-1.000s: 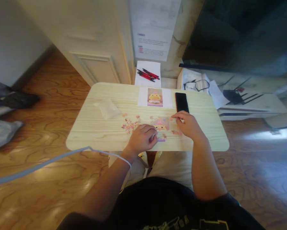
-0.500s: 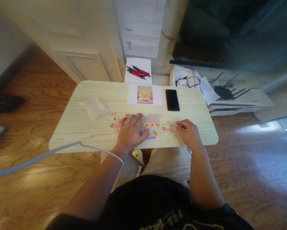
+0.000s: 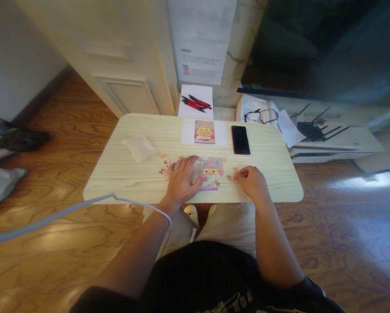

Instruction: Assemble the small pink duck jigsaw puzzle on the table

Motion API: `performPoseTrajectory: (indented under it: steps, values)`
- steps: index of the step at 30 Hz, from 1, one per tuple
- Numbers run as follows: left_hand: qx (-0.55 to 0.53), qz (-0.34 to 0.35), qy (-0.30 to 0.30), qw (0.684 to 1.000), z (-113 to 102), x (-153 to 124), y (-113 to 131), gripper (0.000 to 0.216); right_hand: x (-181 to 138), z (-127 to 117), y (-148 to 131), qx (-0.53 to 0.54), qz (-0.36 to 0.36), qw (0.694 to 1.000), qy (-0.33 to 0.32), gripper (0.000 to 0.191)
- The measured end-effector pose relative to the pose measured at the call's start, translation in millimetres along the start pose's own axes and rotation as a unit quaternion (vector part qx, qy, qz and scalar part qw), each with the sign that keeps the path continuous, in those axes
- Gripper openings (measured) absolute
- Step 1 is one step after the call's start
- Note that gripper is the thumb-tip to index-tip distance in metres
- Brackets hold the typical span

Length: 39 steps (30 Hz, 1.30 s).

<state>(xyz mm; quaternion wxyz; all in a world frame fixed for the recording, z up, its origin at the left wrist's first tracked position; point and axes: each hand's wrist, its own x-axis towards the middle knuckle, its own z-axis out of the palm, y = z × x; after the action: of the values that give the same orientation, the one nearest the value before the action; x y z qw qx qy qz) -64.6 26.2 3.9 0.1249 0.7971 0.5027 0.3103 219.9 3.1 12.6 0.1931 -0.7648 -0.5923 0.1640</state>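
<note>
A partly assembled jigsaw puzzle (image 3: 211, 171) with a yellow cartoon figure in a pink hat lies on the light wooden table (image 3: 117, 178). My left hand (image 3: 183, 176) rests flat over its left side, fingers stretched out, covering part of it. Loose puzzle pieces (image 3: 165, 170) are scattered to the left of that hand, some partly under it. On the right is a smaller group of loose pieces (image 3: 230, 177). There my right hand (image 3: 252, 180) pinches thumb and fingers together on a puzzle piece, mostly hidden by the fingertips.
Behind the puzzle lies a paper sheet with a printed reference picture (image 3: 204, 132). A black phone (image 3: 241, 140) is to its right, a clear plastic bag (image 3: 139, 148) to the left. Beyond the table's far edge are red-and-black pens (image 3: 196, 103). A pale cable (image 3: 67, 213) crosses the left foreground.
My right hand has come leftward and down to the loose pieces on the right. My left hand stays on the puzzle. The whole view has shifted a little.
</note>
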Motion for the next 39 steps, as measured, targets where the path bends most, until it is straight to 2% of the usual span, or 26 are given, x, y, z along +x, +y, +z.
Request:
performPoseTrajectory:
  steps: [4, 7, 11, 15, 18, 21, 26, 30, 34, 39]
  values:
    - [-0.056, -0.033, 0.041, 0.997, -4.5, -1.9, -7.3, 0.046, 2.2, -3.1, 1.1, 0.043, 0.023, 0.999, -0.016, 0.008]
    - [-0.070, -0.045, 0.054, 0.995, -4.3, -2.7, -10.3, 0.041, 3.6, -6.7, -1.0, 0.135, 0.029, 0.990, -0.008, 0.009]
    - [-0.066, -0.040, 0.048, 0.996, -3.7, -2.9, -8.8, 0.038, 5.8, -4.0, -7.9, 0.307, 0.017, 0.951, -0.020, 0.025]
    - [-0.073, -0.035, 0.056, 0.995, -5.1, -2.9, -6.9, 0.035, 6.9, 4.5, -13.9, 0.366, -0.004, 0.929, -0.049, 0.029]
    - [-0.093, -0.031, 0.080, 0.992, -6.8, -4.3, -7.0, 0.030, 7.3, 7.9, -17.1, 0.363, -0.010, 0.930, -0.057, 0.029]
    - [-0.122, -0.025, 0.107, 0.986, -8.5, -8.0, -7.7, 0.035, 8.6, 8.3, -19.1, 0.319, 0.000, 0.946, -0.053, 0.029]
    - [-0.174, -0.084, 0.172, 0.966, -14.8, -15.0, -8.4, 0.052, 9.4, 7.4, -22.4, 0.217, -0.017, 0.976, -0.023, 0.020]
    - [-0.223, -0.110, 0.227, 0.942, -28.5, -15.1, -12.6, 0.052, 6.6, 6.8, -33.1, 0.227, -0.043, 0.972, -0.048, 0.020]
    - [-0.245, -0.147, 0.269, 0.920, -41.4, -12.6, -20.7, 0.053, 5.3, 4.9, -48.3, 0.190, -0.114, 0.973, -0.071, 0.020]
    - [-0.263, -0.172, 0.265, 0.911, -41.8, -14.7, -23.2, 0.047, 2.6, 0.8, -55.9, 0.144, -0.138, 0.975, -0.098, 0.019]
